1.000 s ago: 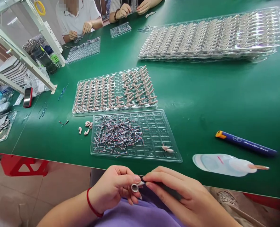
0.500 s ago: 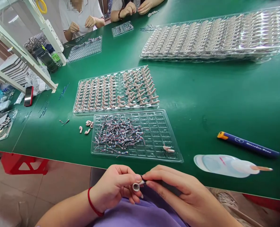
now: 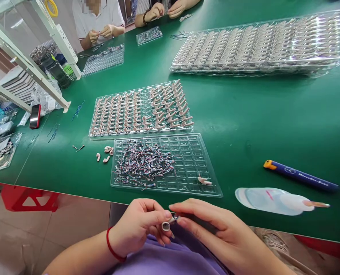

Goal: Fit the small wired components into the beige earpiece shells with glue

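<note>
My left hand point(image 3: 139, 225), with a red cord round the wrist, pinches a small pale earbud shell point(image 3: 166, 225) just below the table's near edge. My right hand point(image 3: 215, 233) is closed too, its thumb and forefinger pressing a tiny part against the shell's stem; that part is too small to name. Straight ahead lies a clear tray point(image 3: 187, 183) holding a heap of small wired parts point(image 3: 142, 162) and one loose pink shell point(image 3: 203, 180). Beyond it sits a tray of pink earbud shells point(image 3: 139, 110).
A blue utility knife point(image 3: 300, 175) and a lying glue bottle point(image 3: 275, 200) rest at the right. Stacked clear trays point(image 3: 258, 42) fill the far right. Loose shells point(image 3: 104, 154) lie left of the near tray. Two people work at the far end; a phone point(image 3: 34, 116) lies left.
My right fingers have shifted slightly at the shell's stem; my left hand stays put. The far person's hands have come together.
</note>
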